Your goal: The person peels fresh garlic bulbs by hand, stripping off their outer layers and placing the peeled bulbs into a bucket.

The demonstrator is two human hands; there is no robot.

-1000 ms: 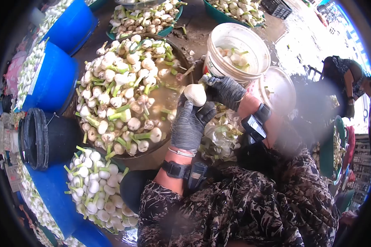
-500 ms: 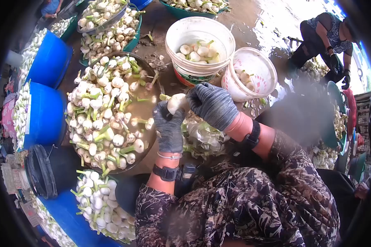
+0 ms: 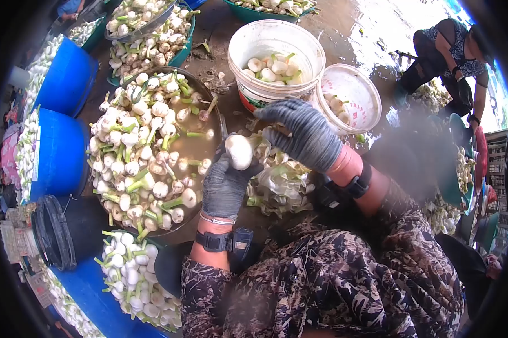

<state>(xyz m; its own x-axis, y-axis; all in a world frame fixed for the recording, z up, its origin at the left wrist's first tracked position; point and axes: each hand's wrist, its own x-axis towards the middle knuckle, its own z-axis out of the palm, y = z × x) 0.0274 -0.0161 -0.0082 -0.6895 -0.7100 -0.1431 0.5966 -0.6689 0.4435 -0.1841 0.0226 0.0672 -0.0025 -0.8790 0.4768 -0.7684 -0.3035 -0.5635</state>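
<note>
My left hand (image 3: 227, 183), in a grey glove, is closed around a smooth white garlic bulb (image 3: 240, 152). The bulb's round side faces up. Close by on the right, my gloved right hand (image 3: 307, 135) is apart from the bulb, its fingers stretched out and separated from the thumb. Whether a scrap of skin clings to those fingertips is hard to make out. Below both hands lies a heap of pale peelings (image 3: 282, 188). To the left, a wide round basin (image 3: 211, 93) holds many garlic bulbs with green stems, partly in murky water.
Beyond my hands stand a large white bucket (image 3: 242, 56) with peeled bulbs and a smaller white bucket (image 3: 369, 107), tilted. Blue tubs (image 3: 62, 152) and a black bucket (image 3: 54, 234) line the left. A co-worker (image 3: 451, 62) bends over at upper right.
My right hand has moved off the bulb, slightly right, and its fingers have spread. The bulb has turned in my left hand, showing more of its white side.
</note>
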